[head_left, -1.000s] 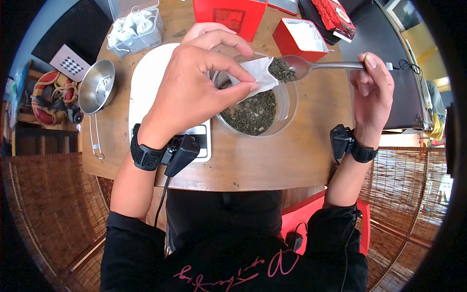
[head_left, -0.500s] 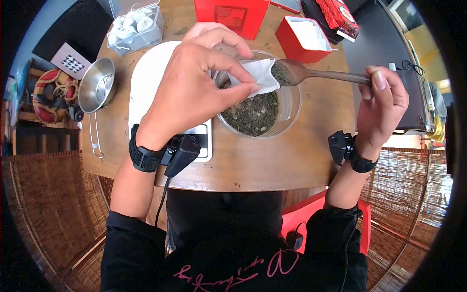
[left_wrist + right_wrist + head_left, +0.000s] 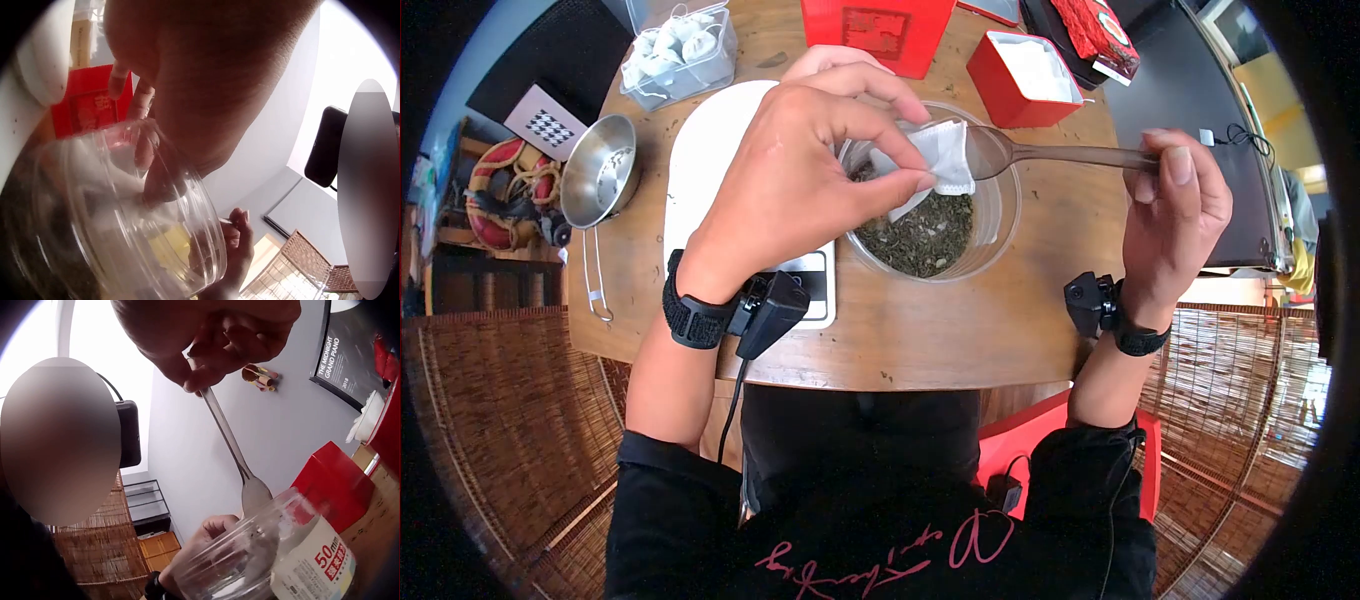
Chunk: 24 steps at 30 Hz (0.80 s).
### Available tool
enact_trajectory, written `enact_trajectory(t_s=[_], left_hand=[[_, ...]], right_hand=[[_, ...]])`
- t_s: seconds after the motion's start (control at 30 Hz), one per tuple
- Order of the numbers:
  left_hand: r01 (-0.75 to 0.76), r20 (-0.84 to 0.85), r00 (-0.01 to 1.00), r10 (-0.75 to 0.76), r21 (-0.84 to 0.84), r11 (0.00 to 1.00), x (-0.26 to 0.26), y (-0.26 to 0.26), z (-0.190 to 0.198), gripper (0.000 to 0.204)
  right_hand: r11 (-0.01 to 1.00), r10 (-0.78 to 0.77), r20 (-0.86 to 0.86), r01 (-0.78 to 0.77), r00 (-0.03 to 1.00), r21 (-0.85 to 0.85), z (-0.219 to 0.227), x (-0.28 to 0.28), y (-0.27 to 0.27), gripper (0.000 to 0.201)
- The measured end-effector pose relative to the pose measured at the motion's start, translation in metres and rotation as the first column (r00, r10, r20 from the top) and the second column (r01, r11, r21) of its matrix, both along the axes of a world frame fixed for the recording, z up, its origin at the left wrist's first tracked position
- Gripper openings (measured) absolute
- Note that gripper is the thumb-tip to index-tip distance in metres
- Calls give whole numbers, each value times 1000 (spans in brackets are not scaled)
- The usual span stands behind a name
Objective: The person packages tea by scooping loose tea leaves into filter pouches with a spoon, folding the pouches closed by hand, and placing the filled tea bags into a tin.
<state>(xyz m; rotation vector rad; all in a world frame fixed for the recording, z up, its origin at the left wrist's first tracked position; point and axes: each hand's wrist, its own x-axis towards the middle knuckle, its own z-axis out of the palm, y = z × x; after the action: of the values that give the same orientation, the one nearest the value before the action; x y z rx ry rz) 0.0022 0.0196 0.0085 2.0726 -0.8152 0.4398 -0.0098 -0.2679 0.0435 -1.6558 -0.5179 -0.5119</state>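
Observation:
My left hand [image 3: 795, 175] pinches a small white tea bag [image 3: 948, 160] between thumb and forefinger, its mouth facing right. My right hand [image 3: 1178, 215] holds a metal spoon [image 3: 1080, 154] by the end of its handle. The spoon's bowl [image 3: 990, 153] is at the bag's mouth, its tip hidden by the bag, and no leaves show on the visible part. Beneath both is a clear plastic tub [image 3: 1006, 225] with dried green leaves [image 3: 925, 238] inside. The right wrist view shows the spoon [image 3: 228, 434] slanting down behind the tub's labelled wall [image 3: 315, 562].
A white kitchen scale [image 3: 700, 165] lies under my left forearm. Further left stands a steel pan [image 3: 600, 172]; behind it, a clear box [image 3: 685, 85] contains filled white bags. Red boxes [image 3: 880, 40] stand at the back, one open [image 3: 1022, 90] with white contents.
The leaves heaped on the spoon no longer show; its bowl has turned over at the bag's mouth. My right hand has shifted slightly right. My left hand stays nearly still.

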Motion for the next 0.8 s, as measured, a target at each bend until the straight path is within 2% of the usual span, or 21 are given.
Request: enact_trajectory(t_s=[0.03, 0.13, 0.23, 0.4, 0.47, 0.5, 0.57, 0.6, 0.67, 0.73, 0.8], left_hand=[[17, -12, 1000, -17, -9, 1000, 0, 0, 0, 11], [53, -18, 998, -53, -30, 998, 2, -2, 1, 13], [90, -34, 995, -92, -57, 994, 2, -3, -2, 16], [108, -77, 991, -114, -76, 991, -1, -3, -1, 16], [82, -170, 979, -116, -195, 977, -3, -5, -1, 11], [81, -172, 978, -116, -195, 977, -3, -6, 0, 11], [16, -448, 863, -233, -436, 900, -5, -7, 2, 13], [17, -449, 862, -234, -437, 899, -4, -7, 1, 13], [83, -236, 962, -141, -242, 967, -1, -3, -3, 17], [85, -208, 970, -128, -203, 975, 1, -1, -5, 19], [86, -178, 977, -115, -163, 983, 1, 0, -4, 21]], right_hand=[[994, -20, -23, 23, 1000, 103, 0, 2, 1, 24], [999, 37, -9, -37, 999, 9, -4, 4, -1, 25], [997, 13, -32, -11, 999, 78, -3, 2, 2, 26], [998, 32, -10, -31, 999, 63, -6, 4, 5, 26], [998, 26, -4, -26, 1000, 54, -6, 5, 6, 27], [997, 19, -18, -17, 1000, 73, -6, 5, 9, 27], [996, 10, -34, -6, 999, 92, -6, 5, 10, 27], [996, 35, -44, -32, 998, 78, -8, 5, 10, 27], [996, 61, -56, -57, 997, 64, -9, 5, 10, 28], [999, 35, -36, -34, 999, 17, -10, 3, 11, 29], [998, 24, -21, -23, 999, 50, -10, 4, 10, 29]])
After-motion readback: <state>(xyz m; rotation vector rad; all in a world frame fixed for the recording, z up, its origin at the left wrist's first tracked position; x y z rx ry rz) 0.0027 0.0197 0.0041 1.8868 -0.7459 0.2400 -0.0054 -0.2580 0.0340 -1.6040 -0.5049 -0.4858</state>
